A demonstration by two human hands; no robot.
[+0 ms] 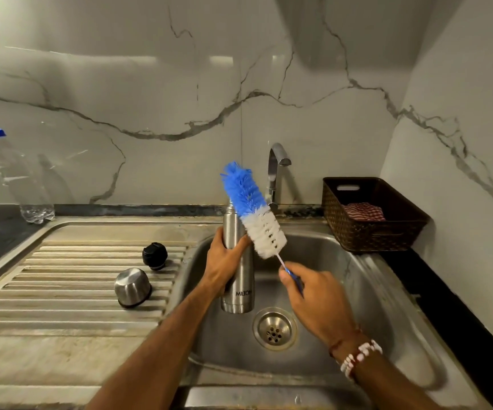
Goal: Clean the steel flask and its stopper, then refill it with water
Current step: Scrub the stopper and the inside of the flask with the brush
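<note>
My left hand (pixel 224 261) grips the steel flask (pixel 239 294) around its upper body and holds it upright over the sink basin (pixel 342 291). A blue and white bottle brush (pixel 254 214) stands tilted in front of the flask's open neck, outside the flask. My right hand (pixel 313 294) holds the brush by its thin blue handle. The black stopper (pixel 154 255) and the steel cap (pixel 132 287) lie on the ribbed drainboard (pixel 62 291) to the left of the basin.
A tap (pixel 276 170) rises behind the basin, with no water visible. A dark woven basket (pixel 387 232) with a red checked cloth sits at the right. A clear plastic bottle (pixel 23 184) with a blue cap stands at the back left. The drain (pixel 274 329) lies below the flask.
</note>
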